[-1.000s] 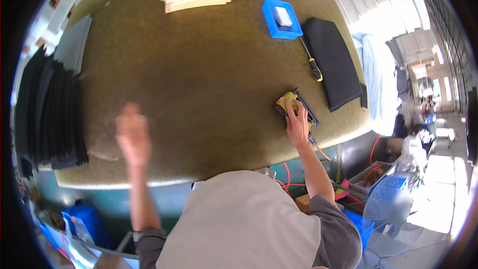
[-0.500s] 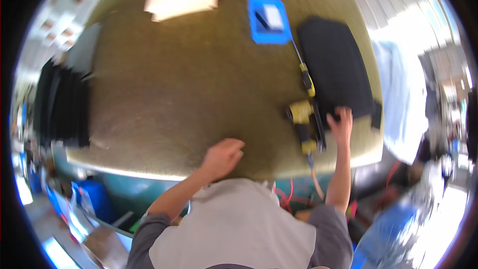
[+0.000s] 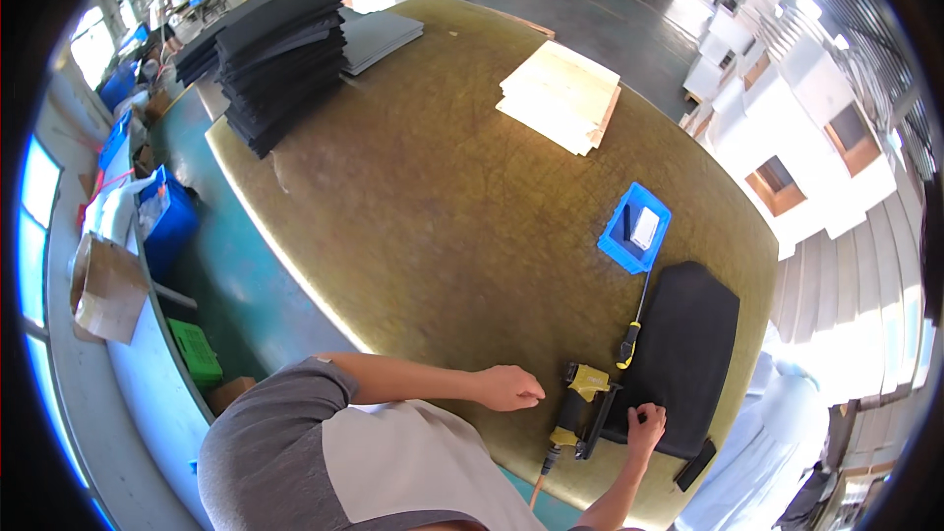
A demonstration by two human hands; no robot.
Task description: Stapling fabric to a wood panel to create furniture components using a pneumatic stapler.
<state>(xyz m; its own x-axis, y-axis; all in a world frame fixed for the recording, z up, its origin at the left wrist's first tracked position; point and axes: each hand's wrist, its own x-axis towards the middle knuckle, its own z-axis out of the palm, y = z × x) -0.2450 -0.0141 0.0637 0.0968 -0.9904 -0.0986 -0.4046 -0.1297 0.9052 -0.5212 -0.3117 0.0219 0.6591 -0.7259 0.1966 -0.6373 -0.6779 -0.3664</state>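
Black panel (image 3: 684, 354) lies flat on the right part of the desk (image 3: 393, 197), long axis running away from the person, narrower far end leaning slightly right. Right hand (image 3: 645, 425) is at its near edge, fingers bent, dark surface showing between thumb and fingers; can't tell if they pinch it. Left hand (image 3: 509, 388) is over the desk just left of the stapler, fingers curled together, nothing visible in them. Yellow-and-black stapler (image 3: 578, 407) lies just beside the panel's left edge, head at the far end, handle angled down-left to the hose (image 3: 537, 494). Screwdriver (image 3: 632, 332) lies along the panel's left side, handle toward the person, shaft toward the blue tray (image 3: 639, 228). Short black strip (image 3: 696, 465) sits by the near right corner. Versus one second ago: right hand was on the stapler, now off it and at the panel; left hand was out left, now near the stapler. View has swung, so the black stack (image 3: 280, 59) shows upper left and the panel lower right.
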